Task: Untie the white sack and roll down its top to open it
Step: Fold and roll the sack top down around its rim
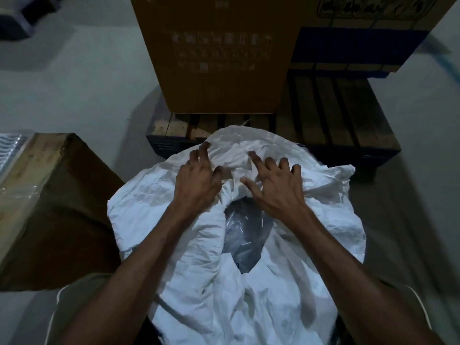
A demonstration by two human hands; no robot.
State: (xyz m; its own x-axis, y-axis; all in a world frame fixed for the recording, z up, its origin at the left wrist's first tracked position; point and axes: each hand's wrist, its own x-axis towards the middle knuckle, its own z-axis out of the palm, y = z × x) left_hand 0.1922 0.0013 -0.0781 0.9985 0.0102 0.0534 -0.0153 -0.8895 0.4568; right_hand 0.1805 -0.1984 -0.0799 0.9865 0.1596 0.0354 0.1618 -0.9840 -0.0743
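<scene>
Both hands (pixel 199 180) (pixel 271 185) rest spread-fingered on the white sack (pixel 154 210).

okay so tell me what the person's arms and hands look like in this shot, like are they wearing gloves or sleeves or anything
Both hands, left hand and right hand, are bare: no gloves, and no rings, watch or bands that show. The forearms are uncovered too. Only near the bottom corners does a pale short-sleeved top with a light seam line appear.

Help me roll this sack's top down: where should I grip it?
Grip the loose far rim of the white sack, one hand each side of the opening, reaching from above. The cloth bunches there, so it should fold outward.
</scene>
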